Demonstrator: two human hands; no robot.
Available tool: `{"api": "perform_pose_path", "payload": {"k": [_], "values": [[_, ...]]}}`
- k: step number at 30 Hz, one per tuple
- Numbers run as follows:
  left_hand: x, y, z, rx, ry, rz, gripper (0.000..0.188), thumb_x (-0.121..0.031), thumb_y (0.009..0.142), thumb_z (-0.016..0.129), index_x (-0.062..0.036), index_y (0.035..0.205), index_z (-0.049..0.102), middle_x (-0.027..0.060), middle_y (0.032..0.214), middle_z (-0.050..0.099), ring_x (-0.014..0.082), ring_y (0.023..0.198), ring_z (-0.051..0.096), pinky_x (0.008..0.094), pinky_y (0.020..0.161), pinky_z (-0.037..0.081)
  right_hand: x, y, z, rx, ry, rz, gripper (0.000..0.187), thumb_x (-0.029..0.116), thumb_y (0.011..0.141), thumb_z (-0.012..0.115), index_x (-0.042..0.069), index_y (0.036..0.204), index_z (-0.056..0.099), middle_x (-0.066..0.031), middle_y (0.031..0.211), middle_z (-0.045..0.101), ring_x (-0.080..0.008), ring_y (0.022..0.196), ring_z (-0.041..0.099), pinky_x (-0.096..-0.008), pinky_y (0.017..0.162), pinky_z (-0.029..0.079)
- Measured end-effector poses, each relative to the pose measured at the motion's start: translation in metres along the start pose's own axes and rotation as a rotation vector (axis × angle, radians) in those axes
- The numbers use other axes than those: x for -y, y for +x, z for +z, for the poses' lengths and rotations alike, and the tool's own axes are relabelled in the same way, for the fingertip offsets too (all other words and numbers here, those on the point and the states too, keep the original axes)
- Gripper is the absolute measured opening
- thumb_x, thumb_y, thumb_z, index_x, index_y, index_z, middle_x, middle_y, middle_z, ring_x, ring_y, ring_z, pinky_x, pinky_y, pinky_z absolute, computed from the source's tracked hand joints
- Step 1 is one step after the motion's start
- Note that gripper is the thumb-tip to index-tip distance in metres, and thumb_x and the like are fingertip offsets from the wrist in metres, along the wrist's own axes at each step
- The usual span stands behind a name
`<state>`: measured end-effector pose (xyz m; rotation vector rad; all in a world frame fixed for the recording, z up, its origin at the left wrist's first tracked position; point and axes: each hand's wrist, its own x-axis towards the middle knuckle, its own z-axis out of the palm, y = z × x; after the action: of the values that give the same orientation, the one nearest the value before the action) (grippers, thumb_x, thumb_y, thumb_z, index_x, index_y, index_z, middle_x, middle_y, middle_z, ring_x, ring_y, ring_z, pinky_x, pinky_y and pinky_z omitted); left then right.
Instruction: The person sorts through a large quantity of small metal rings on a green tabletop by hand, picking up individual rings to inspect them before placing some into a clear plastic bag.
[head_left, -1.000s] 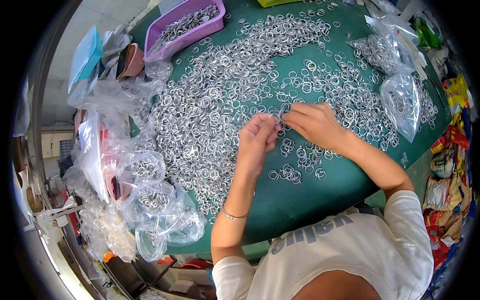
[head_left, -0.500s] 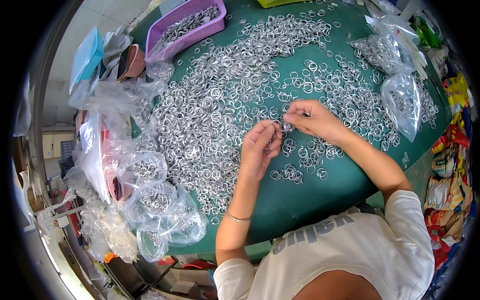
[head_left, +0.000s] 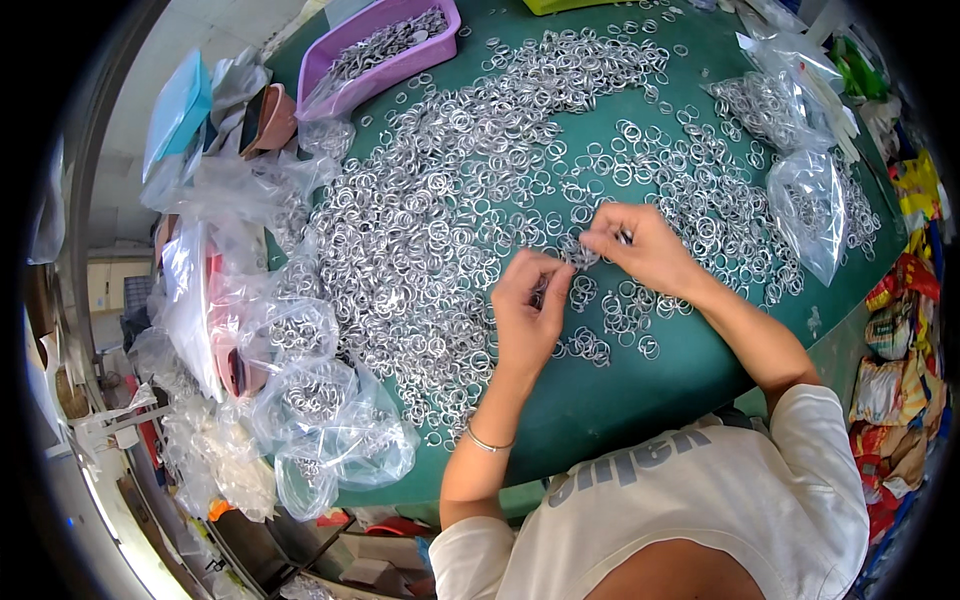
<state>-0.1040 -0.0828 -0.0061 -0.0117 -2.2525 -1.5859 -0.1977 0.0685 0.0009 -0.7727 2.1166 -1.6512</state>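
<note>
Silver metal rings (head_left: 400,230) cover much of the green tabletop (head_left: 600,405) in a broad, loose heap. My left hand (head_left: 527,305) is closed, thumb against curled fingers, with metal rings partly showing inside the grip. Just to its right, my right hand (head_left: 645,248) is pinched, and a bit of metal shows between its curled fingers. The fingertips of both hands are close together over a few rings, blurred there, so I cannot tell which hand holds which. Small clusters of rings (head_left: 585,347) lie below the hands.
A purple basket (head_left: 420,62) of metal pieces stands at the far left, and a yellow-green container (head_left: 560,4) at the far edge. Clear plastic bags holding rings lie at left (head_left: 370,440) and right (head_left: 808,215). Colourful packages (head_left: 885,385) line the right side.
My left hand has turned and shifted slightly right, its fingers now bent over the top. My right hand has moved slightly right and down, still pinched.
</note>
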Motion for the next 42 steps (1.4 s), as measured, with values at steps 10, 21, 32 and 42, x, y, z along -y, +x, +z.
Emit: {"api": "perform_pose_path", "payload": {"k": [10, 21, 32, 42], "values": [[-0.002, -0.019, -0.014, 0.430, 0.243, -0.115, 0.008, -0.004, 0.077, 0.065, 0.0021, 0.081, 0.062, 0.0131, 0.076, 0.059, 0.0225, 0.061, 0.055, 0.0310, 0.056, 0.043, 0.001, 0.040, 0.001, 0.007, -0.675, -0.154, 0.019, 0.024, 0.079, 0.063, 0.005, 0.079, 0.062, -0.0132, 0.063, 0.061, -0.0340, 0.062, 0.059, -0.0425, 0.053, 0.045], [0.017, 0.009, -0.032, -0.047, 0.799, -0.183, 0.020, -0.010, 0.079, 0.064, -0.0013, 0.095, 0.057, 0.0128, 0.070, 0.059, 0.0264, 0.059, 0.057, 0.0346, 0.052, 0.044, -0.017, 0.064, 0.008, 0.097, -0.055, 0.014, 0.013, 0.011, 0.082, 0.051, -0.001, 0.080, 0.057, -0.0083, 0.062, 0.058, -0.0206, 0.051, 0.055, -0.0339, 0.043, 0.043], [0.022, -0.013, -0.022, 0.317, 0.806, -0.079, 0.011, -0.009, 0.080, 0.058, -0.0047, 0.090, 0.056, 0.0131, 0.083, 0.059, 0.0339, 0.066, 0.059, 0.0416, 0.055, 0.047, -0.030, 0.043, 0.013, 0.145, 0.216, 0.054, 0.019, 0.019, 0.084, 0.058, 0.005, 0.096, 0.060, -0.0020, 0.065, 0.052, -0.0117, 0.057, 0.049, -0.0248, 0.047, 0.038], [0.011, -0.025, -0.054, -0.146, 0.302, -0.380, 0.011, -0.009, 0.089, 0.053, 0.0022, 0.087, 0.053, 0.0055, 0.060, 0.054, 0.0087, 0.049, 0.048, 0.0243, 0.046, 0.039, -0.024, 0.036, 0.010, 0.017, -0.890, -0.166, 0.012, 0.019, 0.078, 0.061, 0.012, 0.087, 0.065, -0.0098, 0.077, 0.064, -0.0297, 0.067, 0.062, -0.0414, 0.055, 0.047]]}}
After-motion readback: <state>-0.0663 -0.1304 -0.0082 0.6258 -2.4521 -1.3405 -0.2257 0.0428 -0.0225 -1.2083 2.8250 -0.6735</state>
